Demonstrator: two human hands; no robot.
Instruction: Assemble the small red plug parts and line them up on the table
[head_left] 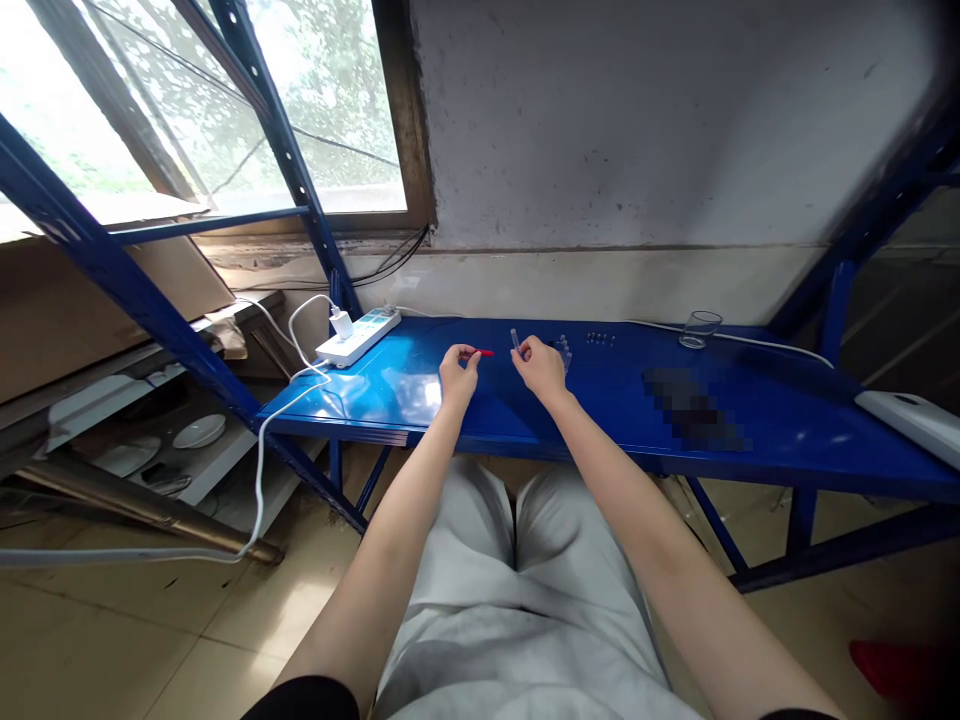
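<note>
Above the blue table (600, 415), my left hand (458, 376) pinches a thin red stick-like piece (484, 352) that points to the right. My right hand (540, 366), a short gap away, is closed on a small clear tube (514, 340) held nearly upright. Just beyond the right hand lie several clear tube-like pieces (565, 352), partly hidden by it. A group of tiny pieces (600, 338) sits further right, too small to name.
A white power strip (360, 338) with a plugged-in charger and cables stands at the table's left end. A clear glass (700, 328) is at the back right. Nearer lies a blurred dark object (691, 408). A white device (911, 420) rests at the right edge.
</note>
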